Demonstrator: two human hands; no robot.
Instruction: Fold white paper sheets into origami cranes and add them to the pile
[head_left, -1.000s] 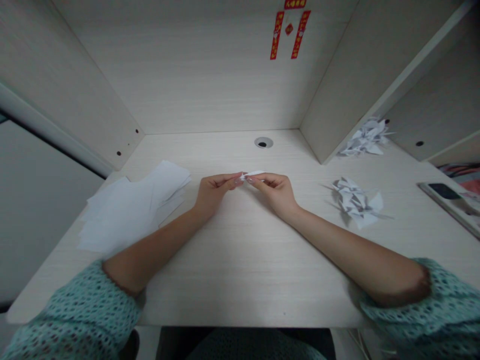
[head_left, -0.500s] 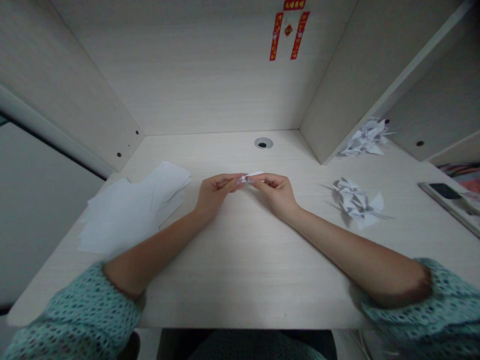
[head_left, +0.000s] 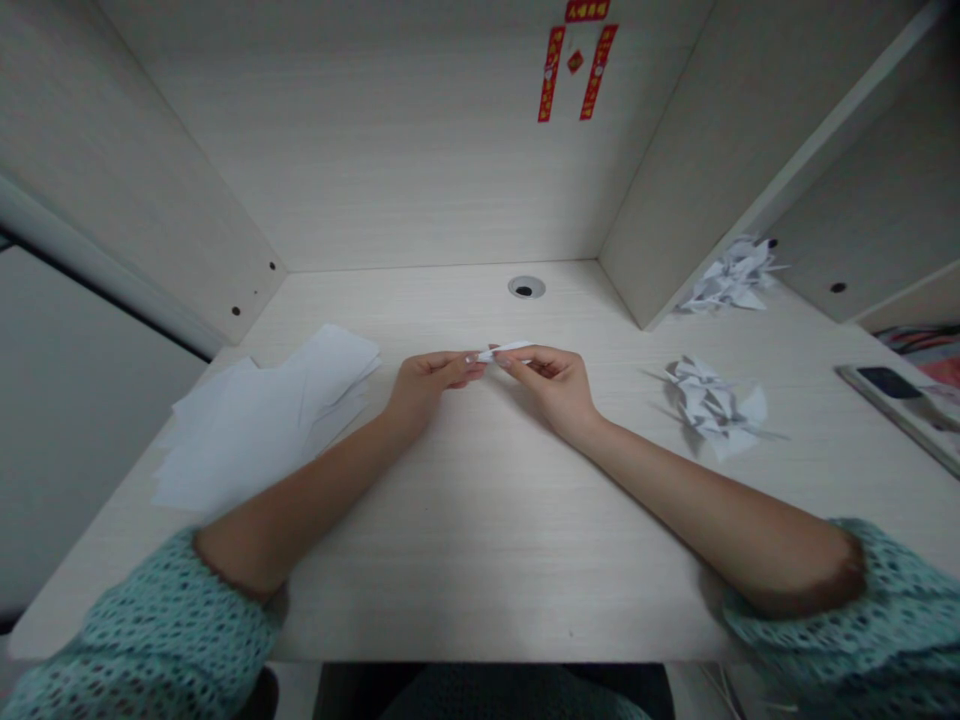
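Between my two hands is a small folded piece of white paper (head_left: pixel 486 356), held just above the middle of the desk. My left hand (head_left: pixel 431 385) pinches its left end between thumb and fingers. From the other side, my right hand (head_left: pixel 551 380) grips it, and a pale paper flap shows above the right fingers. Much of the paper is hidden behind the fingertips, so its exact folded shape cannot be made out.
Loose white paper sheets (head_left: pixel 255 420) lie at the left. Folded paper pieces (head_left: pixel 716 405) are heaped on the right, with another heap (head_left: pixel 735 275) by the upright panel (head_left: pixel 675 200). A phone (head_left: pixel 890 382) lies far right. The desk (head_left: pixel 450 560) has a round cable hole (head_left: pixel 526 288).
My left thumb and fingers have shifted slightly left along the paper, so more of it shows between the hands. My right hand has hardly moved.
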